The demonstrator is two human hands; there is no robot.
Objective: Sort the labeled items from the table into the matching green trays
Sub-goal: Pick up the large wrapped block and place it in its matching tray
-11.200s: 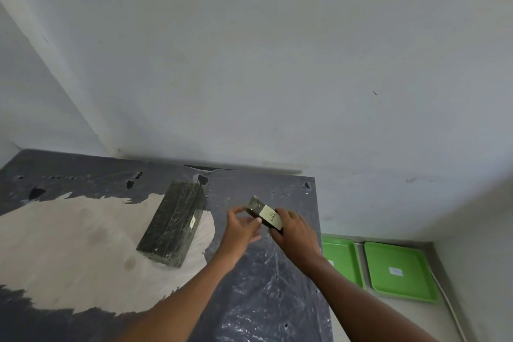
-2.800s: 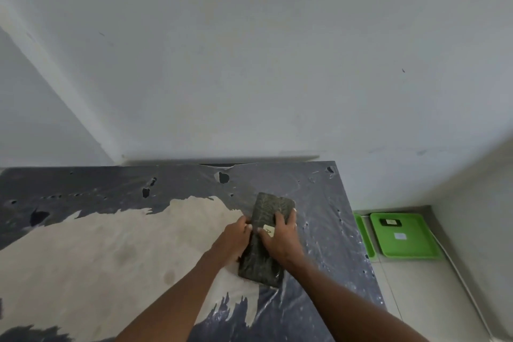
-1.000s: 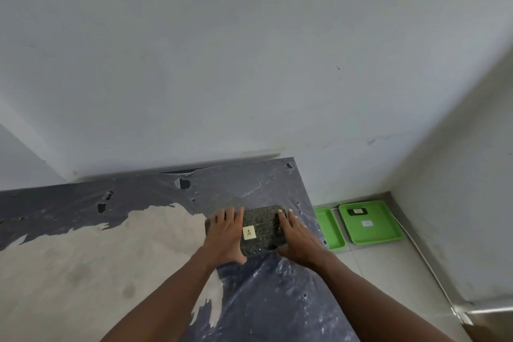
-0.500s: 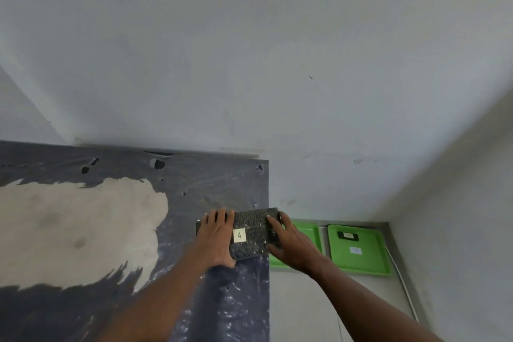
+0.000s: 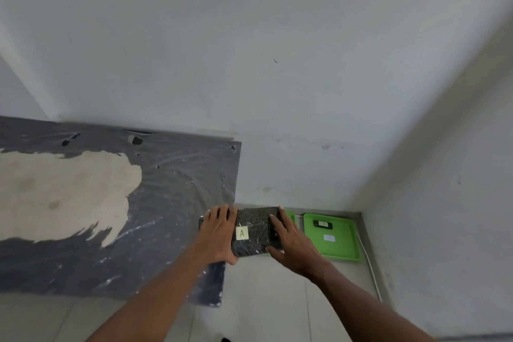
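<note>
Starting at the left, the worktop (image 5: pixel 166 203) shows a dark, wrinkled plastic cover with a large pale worn patch (image 5: pixel 63 191) and a few small holes near the wall. At its right edge the left hand (image 5: pixel 219 233) lies over the left end of a dark wrapped block (image 5: pixel 255 228), fingers spread across the top and thumb under the near side. The block carries a pale label (image 5: pixel 241 233) marked "A" and is held partly past the worktop edge, above the floor. The right hand (image 5: pixel 291 241) clasps its right end, so both grips are clenched on the block. Behind it a green tray (image 5: pixel 291 216) is mostly hidden. Further right a second tray (image 5: pixel 333 247) lies on the floor by the wall corner, holding a small dark item (image 5: pixel 322 224) and a white tag (image 5: pixel 329 237).
</note>
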